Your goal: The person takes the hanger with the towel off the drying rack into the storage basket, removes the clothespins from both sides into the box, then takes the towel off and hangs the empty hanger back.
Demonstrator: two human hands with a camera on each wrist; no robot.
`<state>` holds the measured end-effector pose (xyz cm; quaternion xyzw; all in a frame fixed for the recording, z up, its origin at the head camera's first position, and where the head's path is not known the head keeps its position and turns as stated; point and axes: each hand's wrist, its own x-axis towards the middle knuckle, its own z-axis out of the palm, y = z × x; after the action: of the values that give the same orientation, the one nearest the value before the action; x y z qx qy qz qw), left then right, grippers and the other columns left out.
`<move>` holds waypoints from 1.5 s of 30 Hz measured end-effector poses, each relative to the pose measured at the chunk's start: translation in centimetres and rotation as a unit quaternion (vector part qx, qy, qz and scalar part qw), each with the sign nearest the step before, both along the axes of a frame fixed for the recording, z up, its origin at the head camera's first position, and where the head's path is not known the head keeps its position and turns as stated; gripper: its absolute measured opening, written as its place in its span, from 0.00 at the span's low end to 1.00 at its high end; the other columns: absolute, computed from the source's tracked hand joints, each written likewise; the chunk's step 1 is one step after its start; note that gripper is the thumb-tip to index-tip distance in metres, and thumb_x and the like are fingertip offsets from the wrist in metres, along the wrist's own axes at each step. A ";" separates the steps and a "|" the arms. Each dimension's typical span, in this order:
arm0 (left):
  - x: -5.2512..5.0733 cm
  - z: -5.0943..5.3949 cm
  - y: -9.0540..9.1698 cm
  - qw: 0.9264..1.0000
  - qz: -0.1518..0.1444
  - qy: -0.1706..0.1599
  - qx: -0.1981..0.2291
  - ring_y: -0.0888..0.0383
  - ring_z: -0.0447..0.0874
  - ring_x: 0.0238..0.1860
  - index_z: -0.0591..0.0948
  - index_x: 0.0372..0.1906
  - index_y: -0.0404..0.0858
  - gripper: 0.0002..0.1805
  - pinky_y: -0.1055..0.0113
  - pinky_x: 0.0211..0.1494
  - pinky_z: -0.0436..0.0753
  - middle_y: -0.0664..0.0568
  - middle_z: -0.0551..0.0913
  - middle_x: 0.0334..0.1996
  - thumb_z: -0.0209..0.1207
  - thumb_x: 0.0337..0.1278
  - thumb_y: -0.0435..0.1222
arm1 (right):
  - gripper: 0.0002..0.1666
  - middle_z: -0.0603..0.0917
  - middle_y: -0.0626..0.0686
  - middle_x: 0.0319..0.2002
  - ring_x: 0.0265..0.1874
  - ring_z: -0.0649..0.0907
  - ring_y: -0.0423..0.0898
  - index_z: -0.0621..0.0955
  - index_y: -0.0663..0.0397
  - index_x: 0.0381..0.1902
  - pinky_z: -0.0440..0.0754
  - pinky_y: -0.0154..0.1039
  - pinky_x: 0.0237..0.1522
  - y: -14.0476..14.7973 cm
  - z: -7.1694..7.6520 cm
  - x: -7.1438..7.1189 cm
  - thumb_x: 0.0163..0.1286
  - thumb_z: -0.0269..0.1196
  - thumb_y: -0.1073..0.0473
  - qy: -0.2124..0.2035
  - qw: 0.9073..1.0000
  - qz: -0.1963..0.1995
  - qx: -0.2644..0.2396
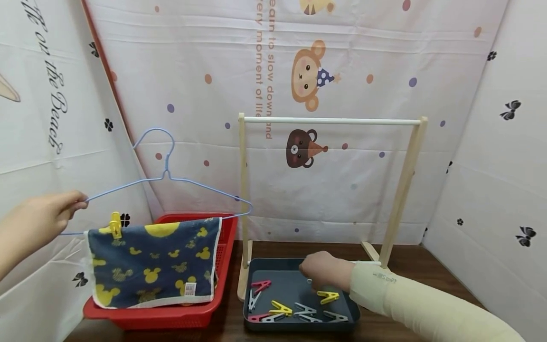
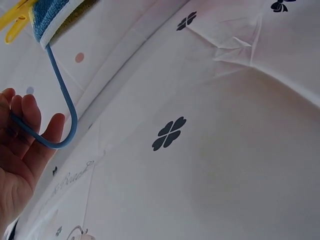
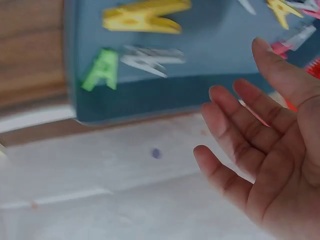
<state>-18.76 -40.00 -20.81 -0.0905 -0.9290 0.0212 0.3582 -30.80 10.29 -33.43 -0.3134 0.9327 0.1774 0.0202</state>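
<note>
In the head view my left hand (image 1: 44, 216) grips the left end of a blue wire hanger (image 1: 201, 184). In the left wrist view, my left hand's (image 2: 22, 145) fingers curl round the wire. A navy cloth with yellow figures (image 1: 155, 263) hangs over the hanger's lower bar, with a yellow clip (image 1: 115, 225) near its left corner. My right hand (image 1: 326, 271) is over the back right of a grey tray (image 1: 278, 266) of clothespins. The right wrist view shows my right hand (image 3: 270, 145) empty with fingers apart, near green (image 3: 102, 70), grey (image 3: 152, 59) and yellow clothespins (image 3: 145, 16).
Behind the cloth is a red basket (image 1: 228, 256) on the brown table (image 1: 427, 270). A wooden rack with a white top bar (image 1: 333, 121) stands behind the tray. Printed sheets (image 1: 205, 57) hang at the back and sides.
</note>
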 end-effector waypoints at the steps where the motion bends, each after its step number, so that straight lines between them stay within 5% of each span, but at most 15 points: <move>1: 0.0 0.0 0.0 1.000 0.001 -0.001 0.001 0.39 0.83 0.26 0.79 0.39 0.22 0.03 0.38 0.36 0.84 0.28 0.85 0.29 0.58 0.63 0.19 | 0.14 0.87 0.42 0.31 0.29 0.83 0.38 0.88 0.46 0.37 0.85 0.34 0.35 -0.5 0.5 0.1 0.54 0.80 0.55 0.006 1.000 0.010 -0.002; 7: -0.1 -0.1 -0.1 1.000 0.003 -0.001 0.004 0.36 0.84 0.28 0.79 0.41 0.22 0.03 0.37 0.37 0.84 0.27 0.85 0.30 0.57 0.65 0.20 | 0.12 0.86 0.43 0.29 0.26 0.82 0.38 0.86 0.45 0.38 0.84 0.34 0.30 -3.5 4.0 1.1 0.61 0.76 0.49 0.075 0.993 0.086 0.014; 11: -0.1 0.0 0.0 1.000 0.007 -0.006 0.006 0.35 0.84 0.29 0.79 0.41 0.22 0.03 0.37 0.38 0.84 0.27 0.84 0.30 0.57 0.64 0.20 | 0.13 0.87 0.44 0.30 0.28 0.84 0.39 0.85 0.45 0.40 0.84 0.35 0.29 -5.9 6.4 1.9 0.66 0.72 0.45 0.127 0.978 0.165 0.000; 16: -0.1 0.0 0.0 1.000 0.011 -0.010 0.008 0.35 0.84 0.29 0.79 0.41 0.21 0.05 0.35 0.40 0.84 0.27 0.84 0.30 0.59 0.61 0.19 | 0.18 0.90 0.43 0.44 0.43 0.87 0.39 0.83 0.42 0.51 0.85 0.33 0.38 -10.2 9.3 3.2 0.70 0.67 0.41 0.156 0.959 0.232 -0.048; 25: -0.2 -0.2 0.1 1.000 0.010 -0.003 0.006 0.42 0.82 0.26 0.79 0.40 0.23 0.06 0.38 0.37 0.85 0.31 0.84 0.28 0.61 0.58 0.19 | 0.37 0.79 0.40 0.68 0.66 0.78 0.37 0.71 0.40 0.73 0.80 0.32 0.65 -18.5 12.4 5.2 0.73 0.60 0.34 0.066 0.969 0.195 -0.136; 36: -0.2 0.0 0.6 0.999 -0.008 0.037 -0.002 0.43 0.81 0.24 0.79 0.39 0.23 0.07 0.40 0.33 0.84 0.30 0.84 0.27 0.62 0.54 0.16 | 0.45 0.74 0.38 0.73 0.69 0.76 0.34 0.65 0.38 0.78 0.77 0.29 0.69 -25.1 14.6 4.7 0.69 0.60 0.29 0.023 0.965 0.153 -0.210; 45: -0.3 -0.3 0.3 1.000 0.004 0.016 0.005 0.40 0.81 0.26 0.79 0.40 0.24 0.06 0.37 0.37 0.84 0.29 0.85 0.29 0.61 0.57 0.18 | 0.49 0.74 0.32 0.71 0.68 0.76 0.28 0.65 0.32 0.78 0.76 0.25 0.67 -28.5 13.6 4.2 0.62 0.68 0.29 -0.027 0.964 0.124 -0.235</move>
<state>-19.07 -39.74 -21.14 -0.0848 -0.9236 0.0191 0.3733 -26.61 -18.19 -19.78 -0.4273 0.9010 -0.0539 -0.0512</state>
